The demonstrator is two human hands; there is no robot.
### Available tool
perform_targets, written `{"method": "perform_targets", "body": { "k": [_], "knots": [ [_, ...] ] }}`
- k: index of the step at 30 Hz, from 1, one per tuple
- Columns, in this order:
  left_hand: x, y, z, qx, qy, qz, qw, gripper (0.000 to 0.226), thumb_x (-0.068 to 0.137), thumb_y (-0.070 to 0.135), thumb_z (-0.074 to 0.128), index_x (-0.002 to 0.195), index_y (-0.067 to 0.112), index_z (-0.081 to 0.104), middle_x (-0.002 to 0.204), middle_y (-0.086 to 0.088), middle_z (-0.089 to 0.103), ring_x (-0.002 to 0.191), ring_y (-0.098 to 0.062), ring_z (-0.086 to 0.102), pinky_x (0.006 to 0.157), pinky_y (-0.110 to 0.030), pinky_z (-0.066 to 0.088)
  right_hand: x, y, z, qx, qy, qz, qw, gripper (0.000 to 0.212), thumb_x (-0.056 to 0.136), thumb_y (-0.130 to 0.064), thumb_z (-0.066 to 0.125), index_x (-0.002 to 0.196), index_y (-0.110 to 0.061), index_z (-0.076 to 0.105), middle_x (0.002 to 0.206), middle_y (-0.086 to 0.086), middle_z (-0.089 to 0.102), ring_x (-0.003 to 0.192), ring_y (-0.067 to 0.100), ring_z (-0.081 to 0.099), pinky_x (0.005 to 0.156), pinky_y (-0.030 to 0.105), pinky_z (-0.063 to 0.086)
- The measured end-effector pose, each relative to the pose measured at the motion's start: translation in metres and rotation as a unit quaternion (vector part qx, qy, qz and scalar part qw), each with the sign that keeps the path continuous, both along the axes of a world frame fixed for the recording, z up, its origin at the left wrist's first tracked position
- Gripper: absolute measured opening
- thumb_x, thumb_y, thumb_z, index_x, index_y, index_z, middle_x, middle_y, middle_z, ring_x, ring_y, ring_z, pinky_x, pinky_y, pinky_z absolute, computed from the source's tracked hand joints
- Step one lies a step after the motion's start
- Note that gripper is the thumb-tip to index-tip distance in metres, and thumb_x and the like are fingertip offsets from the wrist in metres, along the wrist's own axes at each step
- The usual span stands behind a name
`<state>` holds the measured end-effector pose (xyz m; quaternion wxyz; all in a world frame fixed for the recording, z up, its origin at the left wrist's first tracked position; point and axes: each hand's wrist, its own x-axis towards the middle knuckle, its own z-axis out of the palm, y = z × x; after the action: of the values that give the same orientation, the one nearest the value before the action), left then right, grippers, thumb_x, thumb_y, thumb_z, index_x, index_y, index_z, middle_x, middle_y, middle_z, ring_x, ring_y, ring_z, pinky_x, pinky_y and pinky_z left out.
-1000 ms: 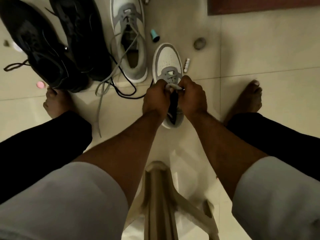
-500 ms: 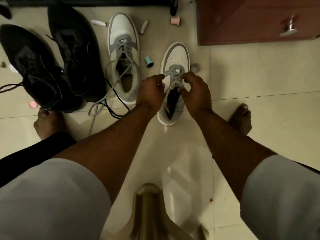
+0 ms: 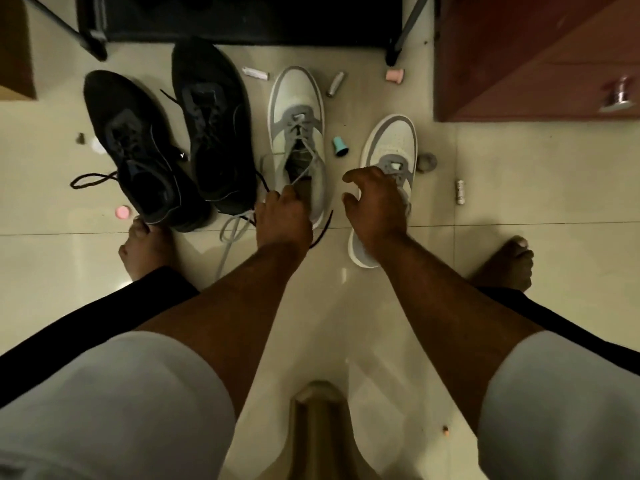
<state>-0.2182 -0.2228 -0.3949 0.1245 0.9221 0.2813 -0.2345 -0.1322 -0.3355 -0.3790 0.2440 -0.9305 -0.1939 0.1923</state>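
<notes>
Grey is the colour in play: the grey lace [image 3: 227,237] is pinched in the curled fingers of the left hand [image 3: 282,218], at 6 o'clock of the first sneaker [image 3: 294,98], whose lace it is. Its slack is looped on the tiles [image 3: 519,188] at the hand's 8 o'clock. The right hand [image 3: 377,206] is spread wide over the heel end of the second sneaker [image 3: 389,143]. Nothing is seen held in it, and whether the shoe is actually touched cannot be told.

Trouble can be expected here. A black lace [image 3: 325,226] from the black shoes [image 3: 207,133] is run right under the left hand and out at its 4 o'clock, so it could be gathered up with the grey one and dragged along on a pull. By a sharp tug the lace could be stripped from its eyelets, or the first sneaker skidded over the smooth floor into the teal cap [image 3: 340,147] at its 3 o'clock. The second sneaker, left unheld, could be nudged askew by the wrist.

Against half a second ago, both hands were then closed at the tongue of the second sneaker. Now the left has been carried across to the other shoe's lace, and the right has been opened. The view has been tipped up too, so more of the cabinet [image 3: 519,64] at 1 o'clock is taken in.
</notes>
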Motion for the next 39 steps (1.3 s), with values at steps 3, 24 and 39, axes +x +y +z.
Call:
{"method": "perform_targets", "body": {
  "k": [3,24,39],
  "knots": [
    [-0.034,-0.020,0.008,-0.054,0.004,-0.054,0.997,0.032,0.086,0.018,0.060,0.116,0.009,0.064,0.121,-0.011,0.057,0.107,-0.033,0.048,0.087,-0.038,0.037,-0.013,0.008,-0.003,0.037,0.134,-0.013,0.990,0.050,0.084,-0.006,0.064,0.132,-0.012,0.054,0.130,0.011,0.056,0.112,0.029,0.056,0.096,0.041,0.046],
    [-0.088,-0.014,0.014,-0.258,0.054,0.183,0.947,0.021,0.097,0.035,0.056,0.092,0.016,0.063,0.099,-0.008,0.063,0.088,-0.024,0.058,0.071,-0.029,0.040,-0.051,-0.028,0.042,0.050,0.464,-0.232,0.853,0.030,0.078,0.013,0.051,0.090,-0.014,0.052,0.070,0.008,0.056,0.065,0.022,0.060,0.056,0.026,0.045],
    [-0.185,0.026,0.110,-0.078,0.107,0.399,0.908,0.055,0.090,0.035,0.055,0.137,0.009,0.045,0.138,-0.026,0.043,0.114,-0.049,0.052,0.093,-0.051,0.050,-0.046,-0.160,0.107,-0.279,0.033,-0.031,0.959,0.049,0.076,-0.026,0.067,0.124,-0.021,0.058,0.134,0.019,0.046,0.124,0.044,0.041,0.101,0.051,0.036]
  ]
}}
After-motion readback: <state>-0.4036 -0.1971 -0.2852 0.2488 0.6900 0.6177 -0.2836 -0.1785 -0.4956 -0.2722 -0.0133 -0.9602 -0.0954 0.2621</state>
